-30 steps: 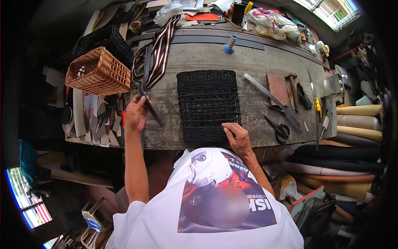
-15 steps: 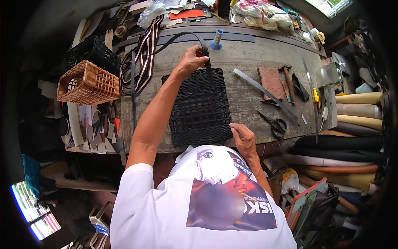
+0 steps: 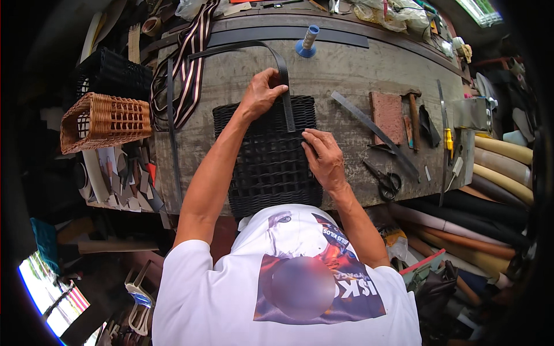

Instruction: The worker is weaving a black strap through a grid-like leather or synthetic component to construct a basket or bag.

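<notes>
A black woven basket lies in front of me on the workbench. My left hand grips a black strap near the basket's far edge; the strap arches back leftward, its end lying over the weave. My right hand rests at the basket's right part, fingertips closed on the weave just beside the strap's end. Striped straps lie to the left. A blue-based thread spool stands beyond the basket.
Tan and black baskets sit left. A metal ruler, red block, hammer, scissors and yellow-handled tool lie right. Material rolls are stacked beyond the right edge; clutter fills the back.
My left hand has carried the black strap from the left side onto the basket. My right hand has moved up the basket's right side, toward the strap's end.
</notes>
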Action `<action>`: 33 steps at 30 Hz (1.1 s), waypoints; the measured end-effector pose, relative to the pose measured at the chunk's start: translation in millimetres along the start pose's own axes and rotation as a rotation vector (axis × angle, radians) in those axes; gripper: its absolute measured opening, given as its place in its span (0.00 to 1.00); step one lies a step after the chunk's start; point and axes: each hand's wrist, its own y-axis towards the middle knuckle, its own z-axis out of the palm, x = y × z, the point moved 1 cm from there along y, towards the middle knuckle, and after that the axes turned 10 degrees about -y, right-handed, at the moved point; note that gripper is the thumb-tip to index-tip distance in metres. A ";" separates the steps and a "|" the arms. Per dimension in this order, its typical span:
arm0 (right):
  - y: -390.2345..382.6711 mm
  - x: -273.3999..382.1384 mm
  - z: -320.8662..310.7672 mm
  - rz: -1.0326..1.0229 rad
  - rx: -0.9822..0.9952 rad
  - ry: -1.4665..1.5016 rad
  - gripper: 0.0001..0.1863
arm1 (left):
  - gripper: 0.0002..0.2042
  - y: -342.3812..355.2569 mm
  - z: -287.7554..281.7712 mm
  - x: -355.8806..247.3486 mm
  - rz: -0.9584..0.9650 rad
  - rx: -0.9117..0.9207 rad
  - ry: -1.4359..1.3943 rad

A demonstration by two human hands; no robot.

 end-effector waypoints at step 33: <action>29.3 -9.4 29.1 -0.161 -0.013 -0.159 0.15 | 0.11 -30.6 5.9 -13.5 0.373 -0.388 0.213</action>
